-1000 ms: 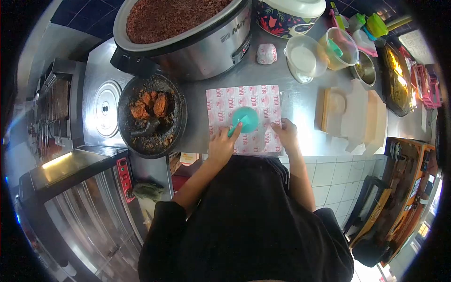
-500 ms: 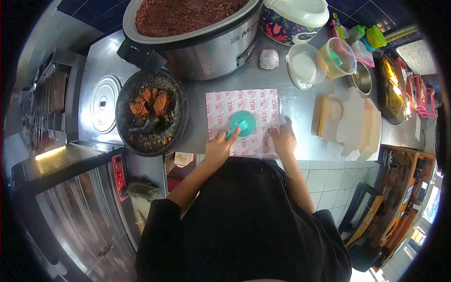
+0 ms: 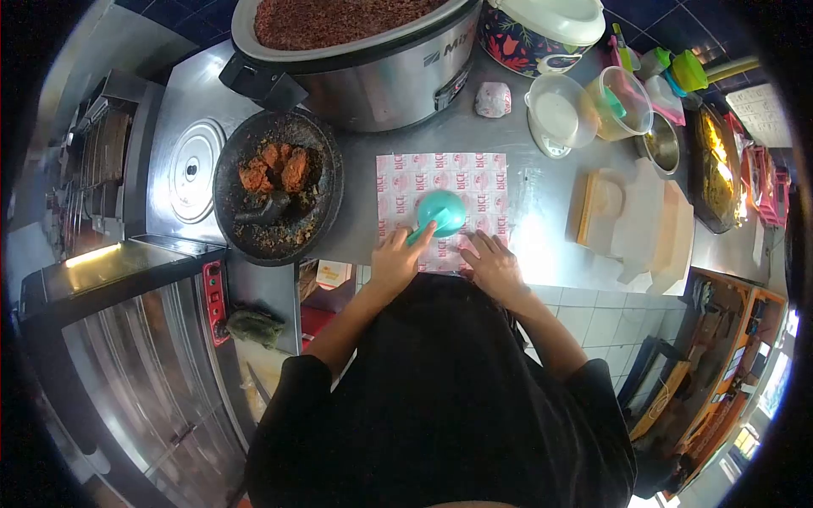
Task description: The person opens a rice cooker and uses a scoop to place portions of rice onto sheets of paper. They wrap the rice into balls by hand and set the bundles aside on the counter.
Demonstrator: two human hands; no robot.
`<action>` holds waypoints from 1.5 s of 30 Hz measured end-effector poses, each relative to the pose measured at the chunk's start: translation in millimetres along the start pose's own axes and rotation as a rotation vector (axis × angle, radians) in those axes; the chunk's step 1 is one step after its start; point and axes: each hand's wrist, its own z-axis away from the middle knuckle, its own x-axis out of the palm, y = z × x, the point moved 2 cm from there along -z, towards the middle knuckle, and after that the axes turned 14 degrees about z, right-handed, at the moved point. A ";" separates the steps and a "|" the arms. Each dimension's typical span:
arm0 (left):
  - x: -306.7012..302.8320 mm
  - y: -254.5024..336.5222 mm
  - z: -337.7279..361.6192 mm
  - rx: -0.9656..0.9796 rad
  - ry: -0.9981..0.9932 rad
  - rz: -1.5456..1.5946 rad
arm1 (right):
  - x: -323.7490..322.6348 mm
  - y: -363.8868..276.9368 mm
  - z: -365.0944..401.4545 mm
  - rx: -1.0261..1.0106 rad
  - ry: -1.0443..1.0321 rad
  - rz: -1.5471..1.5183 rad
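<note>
A sheet of printed paper (image 3: pixel 483 182) lies flat on the steel counter in front of me. On it rests a round teal scoop (image 3: pixel 441 209), its handle pointing down-left. My left hand (image 3: pixel 396 261) is wrapped round that handle, the index finger stretched along it. To the right of the scoop, my right hand (image 3: pixel 496 266) lies with spread fingers on the lower right part of the paper, holding nothing. Whatever is under the scoop is hidden.
A black stone dish (image 3: pixel 322 212) with reddish-brown fried pieces stands left. Behind are a large cooker (image 3: pixel 373 93) of dark grains, a wrapped bundle (image 3: pixel 493 100) and plastic tubs (image 3: pixel 559 114). Open cardboard boxes (image 3: pixel 635 212) sit right, near a metal bowl (image 3: pixel 660 146).
My right hand has moved left from the paper's right edge onto its lower part, fingers now spread. The left hand keeps its hold on the scoop. The view has shifted slightly.
</note>
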 end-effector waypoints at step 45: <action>-87.6 -8.8 34.2 -0.723 0.774 0.638 | 18.4 -105.5 -90.7 -0.240 -0.180 -0.109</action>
